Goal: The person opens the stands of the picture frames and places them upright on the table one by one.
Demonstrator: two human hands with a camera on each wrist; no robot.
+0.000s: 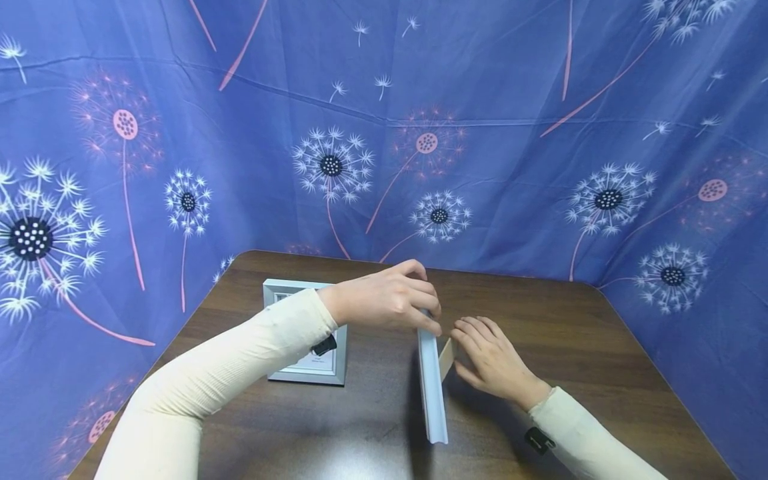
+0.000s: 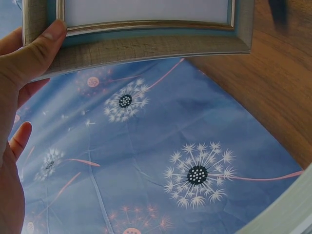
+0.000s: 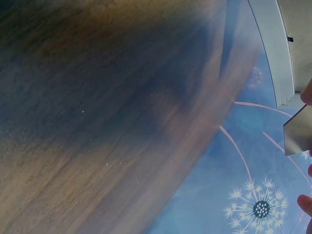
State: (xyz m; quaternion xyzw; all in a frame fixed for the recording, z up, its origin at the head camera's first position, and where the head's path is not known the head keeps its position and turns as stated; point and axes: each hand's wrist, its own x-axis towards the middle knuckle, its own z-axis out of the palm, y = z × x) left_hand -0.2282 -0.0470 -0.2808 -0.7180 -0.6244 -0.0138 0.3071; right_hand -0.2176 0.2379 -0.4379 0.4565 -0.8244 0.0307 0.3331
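My left hand [image 1: 393,297] grips the top of a light blue-grey picture frame [image 1: 432,387], which stands up on edge above the table, seen nearly side-on. In the left wrist view the thumb presses a corner of the frame's face [image 2: 151,51], beside a white inner panel. Behind that frame, my right hand [image 1: 492,360] pinches a flat, light tan stand leg [image 1: 447,359]. The right wrist view catches the leg's angled end [image 3: 298,136], the frame's side [image 3: 275,48] and only the tips of a few fingers. Where the leg joins the frame's back is hidden.
A second silver-grey picture frame [image 1: 282,287] lies face up on the left of the brown wooden table [image 1: 540,307], partly covered by the left forearm. Blue fabric with dandelion prints [image 1: 504,167] hangs around the table's back and sides.
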